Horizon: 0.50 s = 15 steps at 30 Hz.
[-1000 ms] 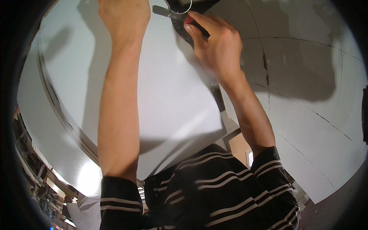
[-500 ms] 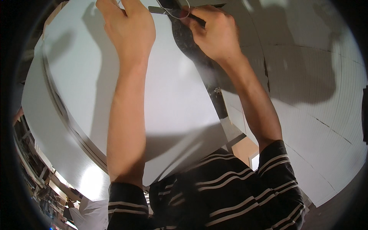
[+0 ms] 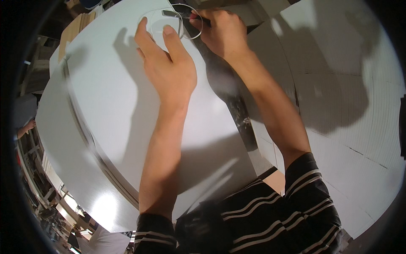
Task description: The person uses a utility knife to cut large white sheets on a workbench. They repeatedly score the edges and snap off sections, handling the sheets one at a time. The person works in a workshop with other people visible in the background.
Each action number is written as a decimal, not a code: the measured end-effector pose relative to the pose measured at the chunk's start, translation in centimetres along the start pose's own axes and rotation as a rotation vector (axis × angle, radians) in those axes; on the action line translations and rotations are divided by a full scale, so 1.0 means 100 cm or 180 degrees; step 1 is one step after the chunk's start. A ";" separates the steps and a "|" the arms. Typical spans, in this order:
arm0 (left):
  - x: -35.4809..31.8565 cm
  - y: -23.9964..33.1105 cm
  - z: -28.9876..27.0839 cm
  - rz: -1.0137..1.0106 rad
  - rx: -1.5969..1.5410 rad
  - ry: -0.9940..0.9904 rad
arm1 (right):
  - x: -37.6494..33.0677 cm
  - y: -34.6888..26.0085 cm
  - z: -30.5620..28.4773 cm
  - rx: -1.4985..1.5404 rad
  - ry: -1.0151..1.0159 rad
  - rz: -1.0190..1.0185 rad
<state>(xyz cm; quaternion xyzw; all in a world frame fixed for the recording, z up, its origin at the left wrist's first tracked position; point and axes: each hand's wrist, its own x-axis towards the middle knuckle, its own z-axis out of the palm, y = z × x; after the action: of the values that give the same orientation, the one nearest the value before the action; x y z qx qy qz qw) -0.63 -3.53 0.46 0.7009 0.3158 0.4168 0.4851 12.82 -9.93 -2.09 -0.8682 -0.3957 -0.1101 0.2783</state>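
Gripped tool (image 3: pixel 170 13) by handle (image 3: pixel 193 17) in right hand (image 3: pixel 224 31), likely for steady control, with metal end over edge of board (image 3: pixel 105 84); held left hand (image 3: pixel 171 70) wide above board, perhaps to leave room for looped strip (image 3: pixel 202 28); could not tell if touching strip

Black shirt (image 3: pixel 264 226), cream stripes; white panel (image 3: pixel 103 89); white strip (image 3: pixel 202 28); red-and-black tool handle (image 3: pixel 193 16)

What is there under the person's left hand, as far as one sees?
The white panel lies beneath the left hand, with a shadow on it to the hand's left. What the hand directly covers is hidden.
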 end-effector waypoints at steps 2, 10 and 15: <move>0.000 0.001 0.000 -0.0006 0.0022 0.0024 | 0.013 -0.003 0.004 -0.0082 -0.0080 0.0092; -0.003 0.001 0.001 0.0049 0.0142 -0.0025 | 0.067 -0.005 0.023 0.0082 -0.0543 0.0481; -0.002 -0.003 0.003 0.0162 0.0239 -0.0007 | 0.088 -0.005 0.032 0.0024 -0.0435 0.0278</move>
<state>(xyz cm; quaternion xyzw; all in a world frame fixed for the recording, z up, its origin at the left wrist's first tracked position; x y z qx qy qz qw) -0.45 -3.76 0.05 0.7268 0.3127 0.4161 0.4480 18.19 -2.29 -0.91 -0.8891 -0.3759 -0.0368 0.2585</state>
